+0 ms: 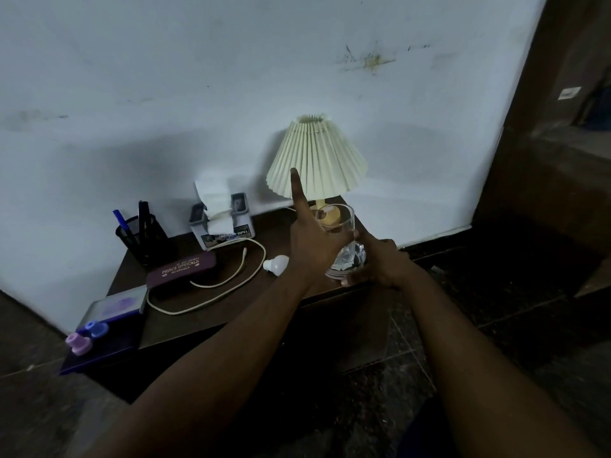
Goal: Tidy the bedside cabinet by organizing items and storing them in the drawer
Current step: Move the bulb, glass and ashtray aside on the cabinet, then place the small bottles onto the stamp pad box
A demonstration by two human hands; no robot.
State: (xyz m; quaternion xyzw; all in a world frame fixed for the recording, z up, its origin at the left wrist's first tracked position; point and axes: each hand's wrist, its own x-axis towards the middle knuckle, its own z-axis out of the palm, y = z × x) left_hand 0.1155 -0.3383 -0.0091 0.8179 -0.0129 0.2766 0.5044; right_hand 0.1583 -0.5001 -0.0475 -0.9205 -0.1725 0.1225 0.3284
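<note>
Clamped round the lower part of a clear glass [344, 249] by the curled fingers [347, 280] of the right hand [380, 262]. Against the glass's near left side, the left hand [314, 246], back to the camera, index finger [296, 190] straight up in front of the lampshade; other fingers hidden behind the palm, so grip or mere touch impossible to tell. Glass at the right front corner of the dark wooden tabletop [274, 223], standing or just lifted: also unclear.

Just behind the glass, a lamp [317, 157] with a pleated cream shade. Along the back wall to the left, a tissue box [228, 231] and a mesh pen holder [142, 238]. Loose across the middle, a white bulb [277, 264], a looping white cable [211, 285] and a maroon spectacle case [181, 268]. At the left front, a blue-edged box [114, 305] and two small bottles [87, 335] on a dark notebook [99, 355] overhanging the edge.

Judged barely begun. Nothing visibly stored, no drawer seen open, cabinet front in shadow. Probably left to do: settling the glass, coiling the cable, gathering the loose pieces, opening the drawer and putting them away.
</note>
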